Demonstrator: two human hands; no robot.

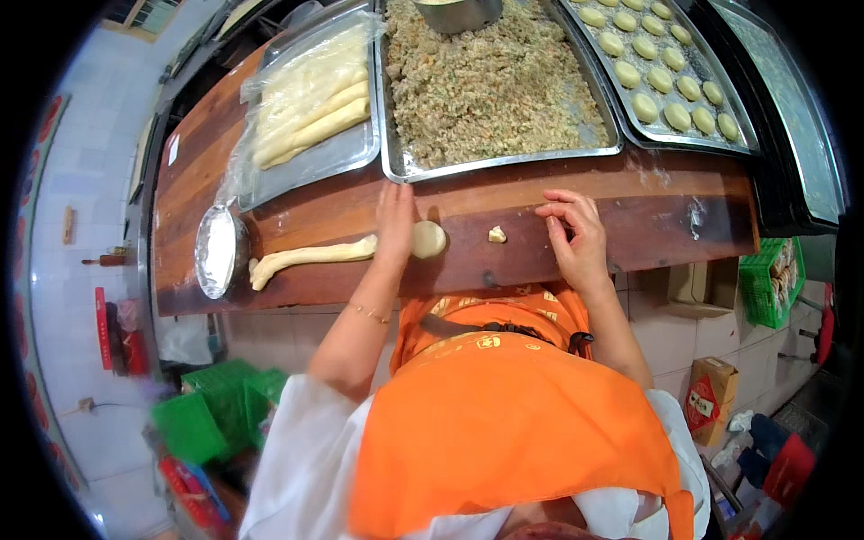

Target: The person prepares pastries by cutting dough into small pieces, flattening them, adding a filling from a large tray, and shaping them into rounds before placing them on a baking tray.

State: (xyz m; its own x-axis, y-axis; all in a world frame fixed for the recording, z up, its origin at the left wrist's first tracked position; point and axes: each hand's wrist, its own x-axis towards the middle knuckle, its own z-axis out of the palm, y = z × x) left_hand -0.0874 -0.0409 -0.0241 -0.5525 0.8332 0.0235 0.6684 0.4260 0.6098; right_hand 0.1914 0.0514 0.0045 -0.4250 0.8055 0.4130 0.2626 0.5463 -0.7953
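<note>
your left hand (394,221), fingers pressed together, is between the long dough (315,255) and round dough (429,239) on the table (531,261). your right hand (579,238) curls loosely near the dough bit (497,234).

In front of the filling tray's (513,163) near-left corner, the left hand (394,220) and the dough disc (429,239) block the way. Before that tray's middle, only a small scrap (497,235) interrupts the table (657,229); a hand could pass between scrap and tray. The right hand (578,238) bars the strip before the tray's right part, with open wood farther right. Left of the filling tray, the film-covered dough tray (351,151) obstructs; forward-left of it, the rope (315,256) and bowl (241,252) stand in the way. The pan (459,16) blocks its far end.
</note>
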